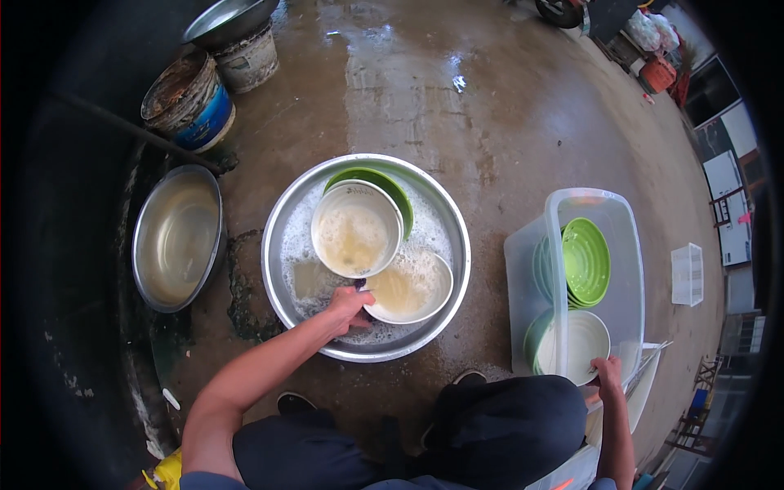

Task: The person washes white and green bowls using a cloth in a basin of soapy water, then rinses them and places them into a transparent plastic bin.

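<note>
A wide metal basin [274, 245] of sudsy water stands on the floor before me. In it a white bowl [357, 229] with cloudy water overlaps a green bowl [401, 199]. My left hand [352, 308] grips the near-left rim of another white bowl [413, 288], which lies low in the suds. A small dark thing, too small to name, shows beside those fingers. To the right, my right hand [606, 373] holds the rim of a white-lined bowl [585, 343] inside a clear plastic bin [527, 257]. A stack of green bowls [586, 260] leans behind it there.
An oval metal basin [177, 239] is at the left by the dark wall. Beyond it stand two grimy buckets, one blue-banded [199, 113], one under a metal bowl [226, 21]. The concrete floor [416, 92] is wet. A white basket [686, 274] sits far right.
</note>
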A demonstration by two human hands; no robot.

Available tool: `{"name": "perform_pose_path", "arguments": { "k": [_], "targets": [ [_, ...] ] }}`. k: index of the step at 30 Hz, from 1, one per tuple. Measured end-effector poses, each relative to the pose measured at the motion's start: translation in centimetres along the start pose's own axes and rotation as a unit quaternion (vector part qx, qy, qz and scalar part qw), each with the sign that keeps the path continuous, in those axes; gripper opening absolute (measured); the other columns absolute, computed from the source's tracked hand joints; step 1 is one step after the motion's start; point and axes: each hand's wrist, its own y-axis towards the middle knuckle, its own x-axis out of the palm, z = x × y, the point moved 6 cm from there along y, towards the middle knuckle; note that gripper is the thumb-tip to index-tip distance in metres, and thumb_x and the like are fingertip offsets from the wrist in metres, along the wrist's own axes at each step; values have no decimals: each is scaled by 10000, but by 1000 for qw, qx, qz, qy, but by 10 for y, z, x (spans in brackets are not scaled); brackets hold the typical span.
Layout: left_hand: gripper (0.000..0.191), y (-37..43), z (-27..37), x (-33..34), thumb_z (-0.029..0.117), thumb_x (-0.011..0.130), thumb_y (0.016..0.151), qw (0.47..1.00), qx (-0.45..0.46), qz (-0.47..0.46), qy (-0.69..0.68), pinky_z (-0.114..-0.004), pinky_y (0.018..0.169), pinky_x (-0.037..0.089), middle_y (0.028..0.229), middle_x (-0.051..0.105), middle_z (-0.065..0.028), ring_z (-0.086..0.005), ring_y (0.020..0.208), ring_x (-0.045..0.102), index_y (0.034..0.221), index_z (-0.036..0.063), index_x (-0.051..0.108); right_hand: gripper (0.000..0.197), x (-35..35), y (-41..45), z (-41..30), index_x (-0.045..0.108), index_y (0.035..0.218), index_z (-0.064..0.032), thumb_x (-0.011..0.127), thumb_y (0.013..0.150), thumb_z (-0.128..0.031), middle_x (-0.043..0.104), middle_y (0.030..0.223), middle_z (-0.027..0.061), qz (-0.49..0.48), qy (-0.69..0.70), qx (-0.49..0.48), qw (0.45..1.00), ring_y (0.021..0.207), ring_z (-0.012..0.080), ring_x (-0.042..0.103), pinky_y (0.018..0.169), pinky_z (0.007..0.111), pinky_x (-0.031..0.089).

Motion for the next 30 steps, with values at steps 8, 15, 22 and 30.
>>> {"name": "perform_pose_path", "arguments": {
  "k": [8,15,22,30],
  "targets": [
    [163,-53,39,-66,79,633,695,952,207,133,181,-313,531,480,677,646,-77,-149,639,620,797,-45,664,419,-13,25,-25,565,1219,3,616,819,-111,644,1095,134,154,-313,-303,887,886,199,653,754,296,518],
    [120,-100,109,-111,93,621,648,782,364,326,386,-448,623,475,725,627,-212,-397,686,617,715,-7,624,294,140,-115,-208,598,1122,-10,582,839,64,677,973,123,-47,-212,-573,790,719,211,678,643,302,519],
    [120,-101,122,-125,121,575,686,696,424,420,400,-492,681,469,817,616,-162,-399,766,600,740,14,571,130,298,-204,-283,636,938,-30,630,819,-83,633,773,126,-303,-277,-675,614,673,331,628,609,413,513],
    [287,-121,133,-122,239,643,773,642,468,422,437,-489,734,478,951,597,-171,-375,859,602,939,30,537,193,484,-186,-206,682,837,-39,579,797,-198,678,823,185,-420,-599,-586,349,813,371,663,759,459,528]
  ]
}}
